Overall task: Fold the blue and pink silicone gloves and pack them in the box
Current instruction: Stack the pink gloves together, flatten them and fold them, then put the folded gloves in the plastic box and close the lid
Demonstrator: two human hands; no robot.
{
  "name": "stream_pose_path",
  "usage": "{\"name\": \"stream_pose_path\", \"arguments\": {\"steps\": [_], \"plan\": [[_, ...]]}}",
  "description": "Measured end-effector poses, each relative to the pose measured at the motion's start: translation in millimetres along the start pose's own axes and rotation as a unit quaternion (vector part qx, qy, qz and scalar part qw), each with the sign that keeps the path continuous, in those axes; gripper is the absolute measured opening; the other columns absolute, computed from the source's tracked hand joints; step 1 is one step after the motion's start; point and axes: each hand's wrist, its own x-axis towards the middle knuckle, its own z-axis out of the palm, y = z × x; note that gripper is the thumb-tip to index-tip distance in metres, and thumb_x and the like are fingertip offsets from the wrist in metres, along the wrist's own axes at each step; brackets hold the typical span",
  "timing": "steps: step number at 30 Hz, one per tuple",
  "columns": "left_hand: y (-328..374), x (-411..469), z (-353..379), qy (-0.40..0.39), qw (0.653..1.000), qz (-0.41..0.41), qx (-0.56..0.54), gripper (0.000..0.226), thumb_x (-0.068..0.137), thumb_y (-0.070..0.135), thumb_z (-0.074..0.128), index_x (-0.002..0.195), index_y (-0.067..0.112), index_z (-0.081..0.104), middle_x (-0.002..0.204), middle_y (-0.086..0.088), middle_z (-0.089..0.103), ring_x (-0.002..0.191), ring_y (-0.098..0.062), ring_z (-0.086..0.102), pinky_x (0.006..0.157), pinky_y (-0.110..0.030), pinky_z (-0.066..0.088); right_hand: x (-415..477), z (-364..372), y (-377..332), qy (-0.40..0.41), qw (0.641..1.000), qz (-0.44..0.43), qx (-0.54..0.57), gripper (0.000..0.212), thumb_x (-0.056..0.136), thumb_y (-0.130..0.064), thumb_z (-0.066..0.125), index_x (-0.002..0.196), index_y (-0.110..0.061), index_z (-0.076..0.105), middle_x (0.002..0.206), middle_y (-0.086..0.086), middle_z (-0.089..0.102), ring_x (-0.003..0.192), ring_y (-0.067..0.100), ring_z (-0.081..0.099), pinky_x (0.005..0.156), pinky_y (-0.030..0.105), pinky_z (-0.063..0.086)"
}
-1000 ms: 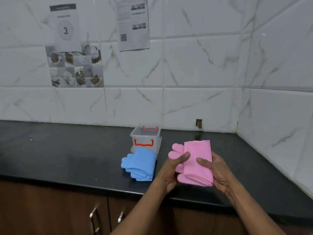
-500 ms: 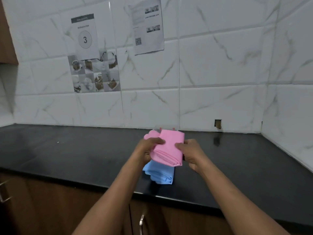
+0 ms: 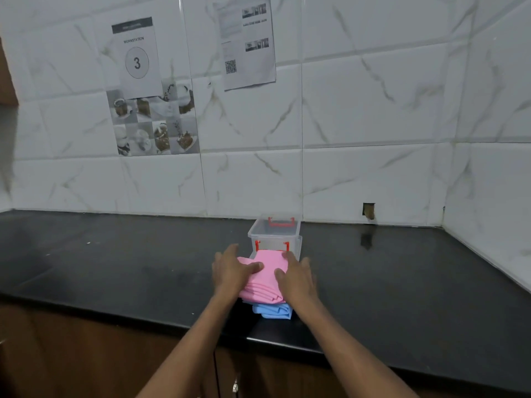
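Both hands lie flat with fingers spread: the left hand (image 3: pixel 234 270) and right hand (image 3: pixel 296 278) press the folded pink glove (image 3: pixel 265 278), stacked on the folded blue glove (image 3: pixel 271 311), on the worktop (image 3: pixel 115 262) just before the clear box (image 3: pixel 274 235).

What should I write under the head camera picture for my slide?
Both hands press folded pink gloves onto blue gloves before the box.
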Motion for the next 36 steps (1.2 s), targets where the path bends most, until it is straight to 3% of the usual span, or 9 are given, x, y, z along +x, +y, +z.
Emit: {"name": "stream_pose_path", "arguments": {"steps": [5,10,14,18,22,27,30,33,36], "plan": [[3.9,-3.7,-2.0,-0.041,0.998,0.016,0.042,0.050,0.080,0.050,0.071,0.126,0.031,0.064,0.135,-0.002,0.059,0.128,-0.029,0.048,0.108,-0.053,0.035,-2.6,-2.8,4.1,-0.046,0.999,-0.010,-0.010,0.048,0.101,-0.041,0.035,0.146,-0.027,0.036,0.132,0.015,0.039,0.109,0.028,0.054,0.084,0.032,0.044],[17.4,-4.1,-14.8,0.010,0.993,0.084,0.080,0.033,0.091,0.047,0.058,0.117,0.029,0.069,0.127,0.001,0.064,0.124,-0.022,0.054,0.112,-0.067,0.015,-2.0,-14.9,7.0,-0.054,0.998,-0.038,0.015,0.054,0.097,-0.050,0.041,0.146,-0.027,0.039,0.137,0.016,0.044,0.119,0.028,0.052,0.092,0.032,0.043],[28.9,-13.9,-13.0,-0.003,0.974,0.207,0.095,0.027,0.097,0.031,0.053,0.115,0.021,0.071,0.130,0.003,0.063,0.121,-0.015,0.056,0.118,-0.049,0.015,1.9,-21.9,6.7,-0.004,0.999,-0.049,0.022,0.051,0.096,-0.052,0.042,0.140,-0.025,0.047,0.132,0.012,0.054,0.117,0.027,0.056,0.090,0.033,0.046],[36.9,-19.6,-9.1,-0.099,0.939,0.275,0.182,0.033,0.100,0.030,0.047,0.128,0.026,0.063,0.150,0.004,0.046,0.133,-0.018,0.047,0.118,-0.034,0.024,20.4,-37.0,5.9,0.055,0.996,-0.069,0.016,0.033,0.097,-0.029,0.052,0.127,-0.016,0.060,0.124,0.009,0.057,0.102,0.020,0.061,0.083,0.026,0.050],[35.1,-23.7,-5.9,-0.200,0.915,0.246,0.250,0.039,0.102,0.034,0.040,0.139,0.034,0.052,0.153,0.005,0.042,0.133,-0.020,0.046,0.113,-0.037,0.034,45.5,-49.3,4.3,0.034,0.995,-0.095,0.016,0.037,0.097,-0.016,0.052,0.134,-0.011,0.054,0.129,0.011,0.058,0.106,0.020,0.062,0.079,0.015,0.045],[30.2,-21.9,-5.4,-0.220,0.913,0.221,0.262,0.039,0.102,0.041,0.036,0.139,0.041,0.047,0.152,0.011,0.041,0.134,-0.018,0.044,0.110,-0.038,0.036,77.1,-46.6,-1.4,-0.046,0.995,-0.092,0.012,0.045,0.096,-0.016,0.055,0.140,-0.012,0.047,0.136,0.011,0.056,0.111,0.022,0.060,0.087,0.024,0.047],[30.9,-20.3,-6.2,-0.225,0.916,0.222,0.245,0.039,0.101,0.043,0.037,0.139,0.041,0.048,0.153,0.013,0.040,0.135,-0.017,0.043,0.112,-0.039,0.035,86.6,-40.4,-1.3,-0.059,0.995,-0.084,-0.011,0.033,0.094,-0.012,0.057,0.126,-0.005,0.059,0.127,0.013,0.062,0.108,0.024,0.062,0.084,0.025,0.047],[30.8,-18.0,-7.5,-0.215,0.933,0.204,0.205,0.037,0.099,0.045,0.042,0.135,0.043,0.053,0.148,0.015,0.046,0.132,-0.016,0.045,0.109,-0.040,0.038,89.9,-33.3,1.3,-0.037,0.997,-0.074,0.009,0.010,0.092,-0.010,0.058,0.097,-0.006,0.067,0.099,0.011,0.068,0.076,0.014,0.061,0.058,0.013,0.043],[32.4,-18.5,-5.8,-0.209,0.935,0.200,0.206,0.036,0.099,0.043,0.043,0.133,0.042,0.055,0.142,0.012,0.053,0.128,-0.015,0.050,0.108,-0.038,0.040,91.6,-26.1,6.3,-0.020,0.997,-0.075,0.013,0.017,0.092,-0.012,0.059,0.075,-0.011,0.057,0.077,0.002,0.062,0.058,0.001,0.052,0.044,0.009,0.033]]}}
